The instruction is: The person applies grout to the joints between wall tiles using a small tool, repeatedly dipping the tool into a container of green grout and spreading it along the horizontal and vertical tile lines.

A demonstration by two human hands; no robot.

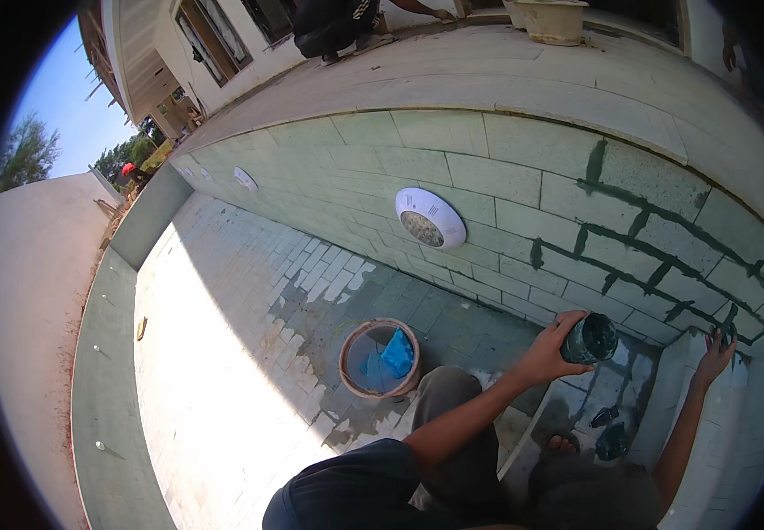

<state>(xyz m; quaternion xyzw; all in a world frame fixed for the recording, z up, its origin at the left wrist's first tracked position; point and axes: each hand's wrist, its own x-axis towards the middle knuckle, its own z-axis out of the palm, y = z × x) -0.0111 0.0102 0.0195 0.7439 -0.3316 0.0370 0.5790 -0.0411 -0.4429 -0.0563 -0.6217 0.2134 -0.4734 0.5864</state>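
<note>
The left hand [548, 355] has a dark cup [591, 339], out in front of the person, on the right side of the scene and close to the wall [453, 132]. Its fingers curl around the side of the cup, and the cup is tipped so we can see into its mouth. Dark green paste [740, 265] sits in the lines between the wall blocks, and the cup looks smeared with the same stuff.

The cup is likely light enough for one hand. The paste looks soft, wet and sticky, so the rim may be slippery. The round outside is the best place to hold it, away from the messy top.

The left arm reaches across to the right, with the elbow bent a bit. The right arm reaches up and away on the far right. The right hand [715, 358] is at the wall, fingers pointing up and partly spread. I cannot tell if it pinches anything. A bucket [347, 382] stands to the left of the knee.
</note>
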